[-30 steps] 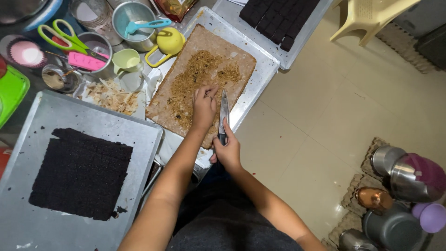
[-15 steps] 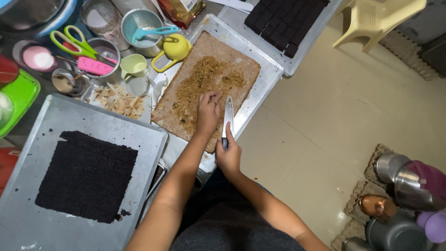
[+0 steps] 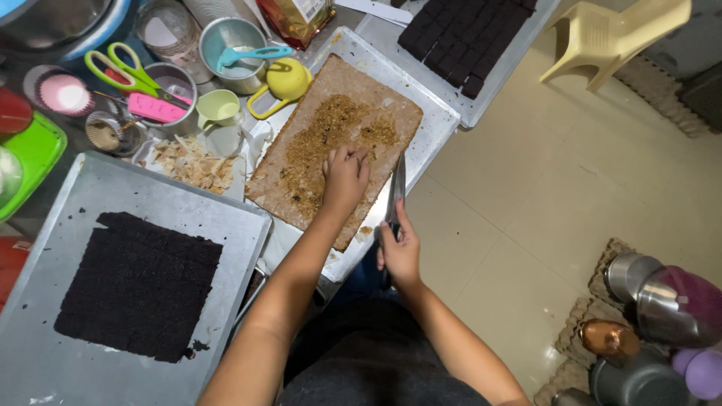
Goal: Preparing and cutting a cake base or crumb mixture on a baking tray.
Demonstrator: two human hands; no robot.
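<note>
Lower centre of frame: two bare forearms reaching up from a dark lap. Right hand (image 3: 400,252) just below centre, clenched round the handle of one knife (image 3: 395,192), blade pointing up along the right edge of the brown slab. Left hand (image 3: 344,179) at centre, fingers curled and pressing down on the crumb-strewn top of that one brown cake slab (image 3: 331,146), grasping nothing that shows. Slab lying on a metal tray (image 3: 435,128), tilted toward upper right.

Lower left: a second metal tray (image 3: 45,353) bearing one dark, scored chocolate slab (image 3: 139,282), a few loose crumbs at its corner.

Middle left: a heap of pale shavings (image 3: 192,162) just beside the brown slab. Above it, one pale green cup (image 3: 218,109) and one yellow measuring cup (image 3: 286,81), side by side. Further left, one pair of green-handled scissors (image 3: 124,69) across a metal tin, one pink cupcake liner (image 3: 64,94).

Top of frame: a third tray (image 3: 489,94) holding cut dark squares (image 3: 466,37), too many to count surely. Upper right: one cream plastic chair (image 3: 613,34). Lower right: a cluster of metal flasks (image 3: 662,308) on the floor.
</note>
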